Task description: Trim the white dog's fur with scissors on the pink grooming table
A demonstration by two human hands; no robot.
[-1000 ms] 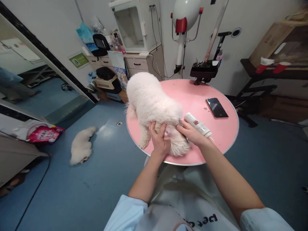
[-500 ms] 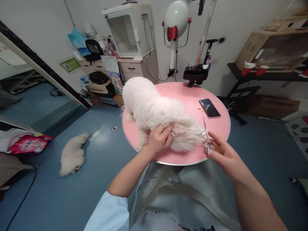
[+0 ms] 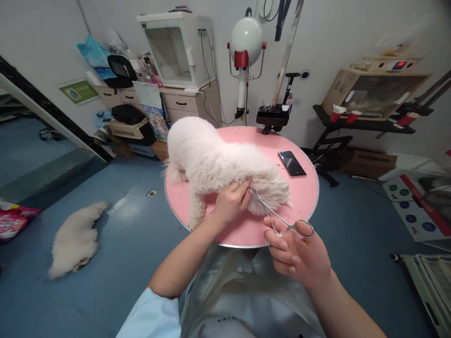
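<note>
On the table (image 3: pixel 299 192), near the front edge, a white dog (image 3: pixel 211 155) lies with its head end towards the right hand (image 3: pixel 299 256). That hand grasps a pair of forceps (image 3: pixel 260 201), palm turned partly up and fingers curled by the ring handles. The two shanks stand spread apart, one ring near the base of the thumb and the other down by the fingers. The narrow tips reach into the fur right beside the fingertips of the left hand (image 3: pixel 230 203); whether they have closed on anything is too small to tell. The left hand presses against the side of the dog's head, fingers bent and bunched; I cannot tell whether they pinch a fold.

Half a second ago the forceps were out past the long fur, pointing upward, well apart from the left hand; now they have come back in to meet it. The left hand has stayed at much the same spot on the dog.

The body coat is short, dense and fluffy, the foreleg curlier, and the head fur long, straight and cream-tinged. The forceps are slender, shiny metal. The table is round, pink and matte with a pale rim, and a flat, dark-screened phone (image 3: pixel 291 163) lies on it beyond the dog.
</note>
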